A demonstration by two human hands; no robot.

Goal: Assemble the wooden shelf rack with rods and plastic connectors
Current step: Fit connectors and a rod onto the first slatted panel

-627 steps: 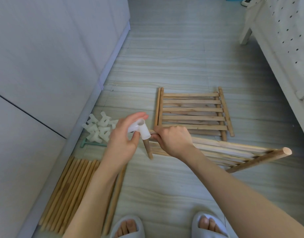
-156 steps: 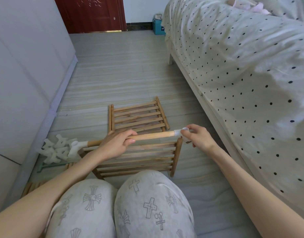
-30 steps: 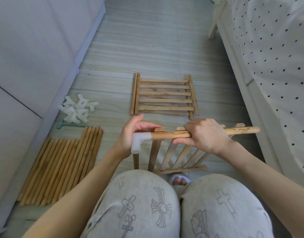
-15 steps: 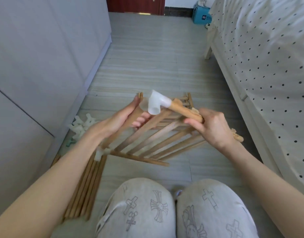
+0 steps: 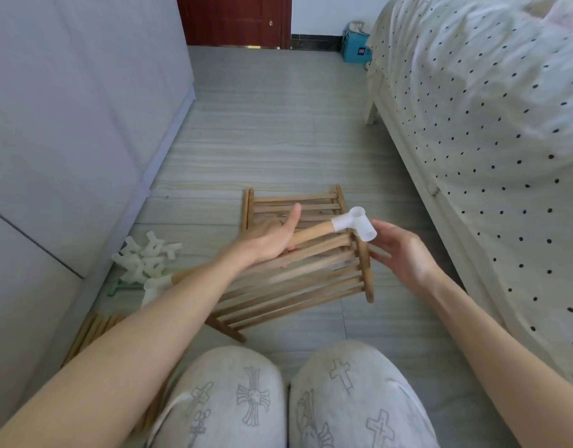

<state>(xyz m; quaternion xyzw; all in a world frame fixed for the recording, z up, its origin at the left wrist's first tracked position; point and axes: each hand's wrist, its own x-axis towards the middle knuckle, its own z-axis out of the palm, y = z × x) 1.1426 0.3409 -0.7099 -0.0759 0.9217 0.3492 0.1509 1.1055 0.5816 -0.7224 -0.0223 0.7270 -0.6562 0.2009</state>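
two hands steady a slatted wooden panel held tilted above the floor, near the knees. left hand wraps its fingers round the rod along the panel's far edge, thumb raised, apparently to brace the frame while the corner is fitted. right hand lies loosely spread, fingers relaxed, just beside the white plastic connector capping the rod's right end; whether the fingertips touch it cannot be told. a second connector sits on the rod's left end, partly hidden by the forearm. a second slatted panel lies flat on the floor beyond. spare connectors are heaped at left beside a grey cabinet, with loose rods nearer. pale striped flooring runs to a dark red door; a polka-dot bed fills the right.
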